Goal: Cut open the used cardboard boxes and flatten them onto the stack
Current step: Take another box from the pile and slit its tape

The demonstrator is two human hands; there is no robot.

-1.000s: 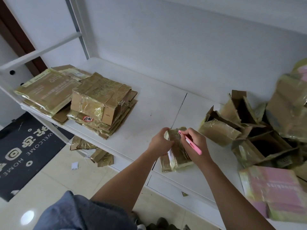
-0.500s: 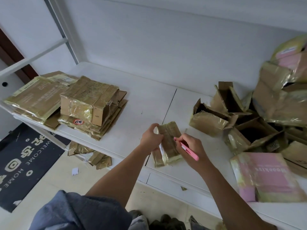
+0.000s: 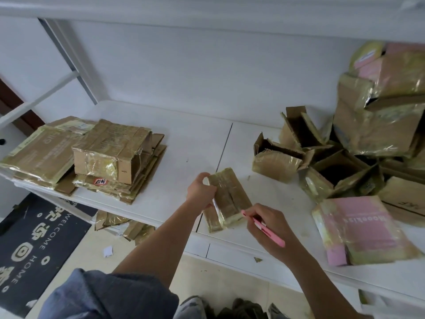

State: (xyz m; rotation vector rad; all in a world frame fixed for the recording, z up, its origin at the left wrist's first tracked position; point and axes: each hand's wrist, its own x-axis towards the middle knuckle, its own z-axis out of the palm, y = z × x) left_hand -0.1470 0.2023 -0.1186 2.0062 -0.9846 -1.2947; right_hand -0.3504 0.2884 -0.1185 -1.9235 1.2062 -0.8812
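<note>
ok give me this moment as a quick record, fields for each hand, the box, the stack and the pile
left hand: grips the small taped box by its left side
right hand: holds pink cutter, tip at the box's near right corner
stack: flattened boxes, left on white table
pile: unflattened open boxes, right

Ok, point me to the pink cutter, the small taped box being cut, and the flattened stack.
pink cutter (image 3: 268, 231), head view, mid handle.
small taped box (image 3: 230, 196), head view, taped top face.
flattened stack (image 3: 147, 171), head view, right edge of the layered sheets.
</note>
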